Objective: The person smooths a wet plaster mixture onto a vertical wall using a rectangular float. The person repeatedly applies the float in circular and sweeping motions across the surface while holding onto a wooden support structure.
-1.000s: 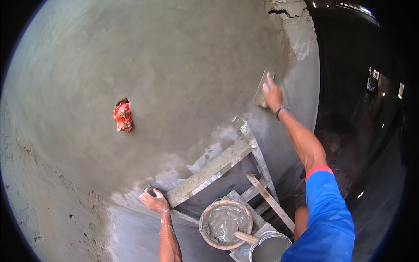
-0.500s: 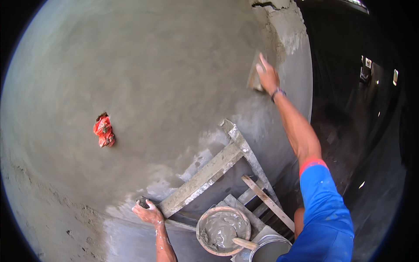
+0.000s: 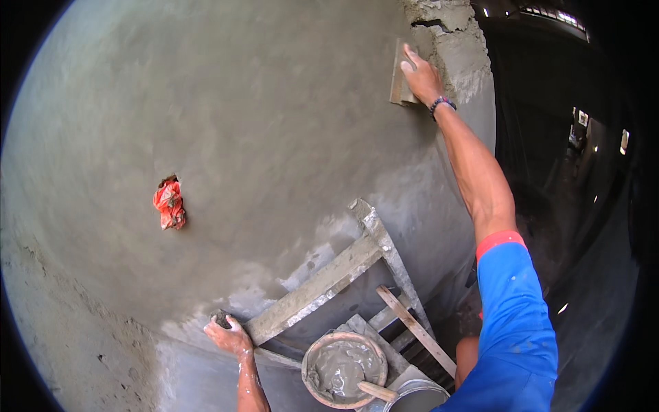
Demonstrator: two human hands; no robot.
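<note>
Right hand (image 3: 422, 77): gripping a flat rectangular float (image 3: 397, 82), whose face lies against the plastered wall (image 3: 274, 123) near its upper right edge; the forefinger is extended along the tool, and the other fingers are largely hidden. A dark beaded bracelet (image 3: 443, 104) circles the wrist. Left hand (image 3: 232, 336): well apart from the right and lower, fingers closed around a dark grey lump (image 3: 220, 318) at the left end of a wooden frame (image 3: 316, 288); whether the lump belongs to the frame cannot be told. Pale smears mark this hand and forearm.

The frame, caked with grey material, slants up to the right in front of the wall, its right leg running downward. Beneath it stands a round bowl (image 3: 305, 371) of wet grey mortar (image 3: 336, 360), with a wooden handle (image 3: 377, 391) lying across its rim. Just beside it, a bucket (image 3: 412, 383) is partly cut off by the lower edge of view and the person's blue sleeve (image 3: 515, 309). A narrow plank (image 3: 419, 333) slopes down to the right near both vessels.

On the wall, left of the frame, crumpled red plastic (image 3: 169, 206) projects from a small hole. At the top right, the plaster is rough and broken by a dark crack (image 3: 429, 25). Beyond the wall's right edge lies a dim space with small bright openings.
</note>
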